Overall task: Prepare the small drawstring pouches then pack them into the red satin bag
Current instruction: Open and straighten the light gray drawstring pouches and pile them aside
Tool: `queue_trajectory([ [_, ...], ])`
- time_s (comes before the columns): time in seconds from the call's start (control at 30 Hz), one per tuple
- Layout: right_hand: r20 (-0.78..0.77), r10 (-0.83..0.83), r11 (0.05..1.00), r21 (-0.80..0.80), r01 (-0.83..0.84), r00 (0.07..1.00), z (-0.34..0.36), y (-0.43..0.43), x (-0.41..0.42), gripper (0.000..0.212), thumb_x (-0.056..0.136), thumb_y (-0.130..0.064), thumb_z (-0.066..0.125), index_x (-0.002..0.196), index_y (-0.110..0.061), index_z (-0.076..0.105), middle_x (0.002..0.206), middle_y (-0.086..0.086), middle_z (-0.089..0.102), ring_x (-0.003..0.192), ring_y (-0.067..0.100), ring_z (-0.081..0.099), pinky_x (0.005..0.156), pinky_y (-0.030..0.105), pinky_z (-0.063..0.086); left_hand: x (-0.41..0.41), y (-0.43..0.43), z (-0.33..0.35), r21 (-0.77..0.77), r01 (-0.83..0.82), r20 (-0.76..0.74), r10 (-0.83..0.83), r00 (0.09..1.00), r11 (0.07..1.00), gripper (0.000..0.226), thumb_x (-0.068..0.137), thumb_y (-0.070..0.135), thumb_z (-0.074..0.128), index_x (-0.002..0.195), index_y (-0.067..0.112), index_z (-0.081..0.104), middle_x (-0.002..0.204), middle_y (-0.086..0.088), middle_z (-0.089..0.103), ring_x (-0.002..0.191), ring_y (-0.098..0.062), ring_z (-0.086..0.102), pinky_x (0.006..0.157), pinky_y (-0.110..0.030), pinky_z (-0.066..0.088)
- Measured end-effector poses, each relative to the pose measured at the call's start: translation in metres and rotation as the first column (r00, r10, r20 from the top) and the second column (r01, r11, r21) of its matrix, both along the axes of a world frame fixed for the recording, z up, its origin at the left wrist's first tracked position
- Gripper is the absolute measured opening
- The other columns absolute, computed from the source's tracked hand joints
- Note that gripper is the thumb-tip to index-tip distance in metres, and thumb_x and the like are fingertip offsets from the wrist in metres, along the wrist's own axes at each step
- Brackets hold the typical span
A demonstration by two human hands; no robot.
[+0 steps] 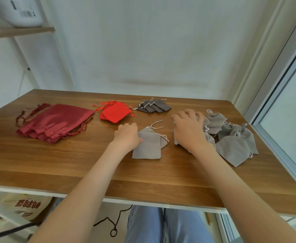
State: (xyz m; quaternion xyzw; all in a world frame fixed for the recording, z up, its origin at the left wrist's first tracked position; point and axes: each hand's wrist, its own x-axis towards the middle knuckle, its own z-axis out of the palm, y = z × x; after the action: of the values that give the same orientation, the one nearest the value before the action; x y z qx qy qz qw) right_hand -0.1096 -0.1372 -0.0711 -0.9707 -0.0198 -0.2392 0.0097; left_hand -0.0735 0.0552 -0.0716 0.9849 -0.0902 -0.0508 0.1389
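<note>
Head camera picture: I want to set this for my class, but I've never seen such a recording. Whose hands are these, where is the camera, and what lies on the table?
There is no machine here. A person wears one camera on the head, looking down at their own bare hands. The left hand presses on a small stack of light grey pouches. The right hand rests on a loose heap of grey pouches; whether it grips one is hidden. On the wooden table, farther back, lie dark red satin bags, bright red pouches and fanned dark grey pouches. Nothing is lifted off the table.
</note>
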Motion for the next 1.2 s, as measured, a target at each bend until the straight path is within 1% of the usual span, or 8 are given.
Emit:
queue_trajectory([
  [0.1,-0.140,0.152,0.986,-0.041,-0.159,0.978,-0.006,0.024,0.001,0.034,0.096,-0.017,0.042,0.127,-0.024,0.055,0.127,-0.005,0.058,0.123,0.022,0.037,0.097,0.039,0.011,0.003,0.006,-0.002,-0.080,-0.023,-0.011,0.023,1.000,0.997,0.041,0.086,0.037,0.066,0.115,0.013,0.052,0.117,-0.009,0.050,0.113,-0.029,0.041,0.093,-0.040,0.039],
  [0.23,-0.341,0.152,0.987,0.110,-0.121,0.928,-0.019,0.033,0.011,0.033,0.099,-0.025,0.040,0.130,-0.021,0.050,0.131,-0.001,0.051,0.123,0.023,0.035,0.099,0.040,0.018,0.004,0.018,-0.007,-0.229,0.048,0.112,-0.023,0.993,0.972,0.024,0.085,0.036,0.066,0.097,0.019,0.054,0.104,-0.002,0.044,0.102,-0.022,0.037,0.085,-0.034,0.036],
  [0.33,-0.300,0.179,0.953,0.290,-0.089,0.937,-0.022,0.037,0.016,0.029,0.099,-0.026,0.041,0.125,-0.020,0.054,0.121,0.000,0.051,0.119,0.022,0.036,0.094,0.035,0.016,0.005,0.030,-0.004,-0.268,0.156,0.298,-0.072,0.952,0.951,0.018,0.087,0.033,0.063,0.089,0.019,0.052,0.092,0.003,0.048,0.094,-0.019,0.041,0.076,-0.030,0.030],
  [0.43,-0.223,0.222,0.894,0.434,-0.107,0.949,-0.025,0.039,0.023,0.014,0.097,-0.029,0.048,0.092,-0.020,0.058,0.095,-0.003,0.052,0.102,0.018,0.039,0.080,0.031,0.017,0.006,0.033,0.002,-0.283,0.193,0.379,-0.075,0.922,0.939,0.019,0.092,0.033,0.057,0.084,0.018,0.048,0.074,0.009,0.045,0.078,-0.016,0.042,0.066,-0.031,0.025],
  [0.53,-0.200,0.299,0.766,0.634,-0.109,0.933,-0.025,0.040,0.026,0.027,0.097,-0.028,0.049,0.071,-0.021,0.048,0.078,-0.004,0.051,0.091,0.019,0.042,0.081,0.036,0.031,0.013,0.033,0.001,-0.388,0.153,0.336,-0.015,0.942,0.909,0.032,0.099,0.035,0.044,0.070,0.021,0.038,0.063,0.003,0.042,0.062,-0.015,0.038,0.054,-0.031,0.023],
  [0.7,-0.078,0.329,0.442,0.894,-0.081,0.941,-0.025,0.035,0.031,0.024,0.099,-0.021,0.045,0.084,-0.007,0.057,0.077,0.003,0.057,0.078,0.015,0.053,0.077,0.042,0.048,0.032,0.024,-0.013,-0.559,0.134,0.229,-0.003,0.973,0.818,0.039,0.102,0.034,0.035,0.067,0.018,0.041,0.062,0.000,0.043,0.059,-0.013,0.039,0.057,-0.031,0.027],
  [0.9,-0.023,0.201,0.351,0.935,-0.050,0.979,-0.029,0.030,0.041,0.026,0.097,-0.012,0.045,0.077,-0.007,0.062,0.065,-0.002,0.057,0.065,0.005,0.050,0.063,0.017,0.041,0.048,0.025,-0.027,-0.869,-0.025,0.008,0.063,0.998,0.494,0.044,0.101,0.034,0.039,0.061,0.016,0.038,0.057,0.002,0.031,0.055,-0.009,0.028,0.056,-0.027,0.022],
  [1.2,-0.043,0.045,0.343,0.939,0.025,0.998,-0.034,0.025,0.044,0.033,0.093,-0.007,0.040,0.065,-0.016,0.054,0.060,-0.003,0.049,0.051,0.001,0.038,0.046,0.013,0.029,0.047,0.030,-0.020,-0.998,-0.067,-0.065,0.086,0.994,0.021,0.041,0.104,0.024,0.034,0.064,0.018,0.038,0.051,0.011,0.030,0.050,-0.006,0.021,0.056,-0.025,0.021],
])
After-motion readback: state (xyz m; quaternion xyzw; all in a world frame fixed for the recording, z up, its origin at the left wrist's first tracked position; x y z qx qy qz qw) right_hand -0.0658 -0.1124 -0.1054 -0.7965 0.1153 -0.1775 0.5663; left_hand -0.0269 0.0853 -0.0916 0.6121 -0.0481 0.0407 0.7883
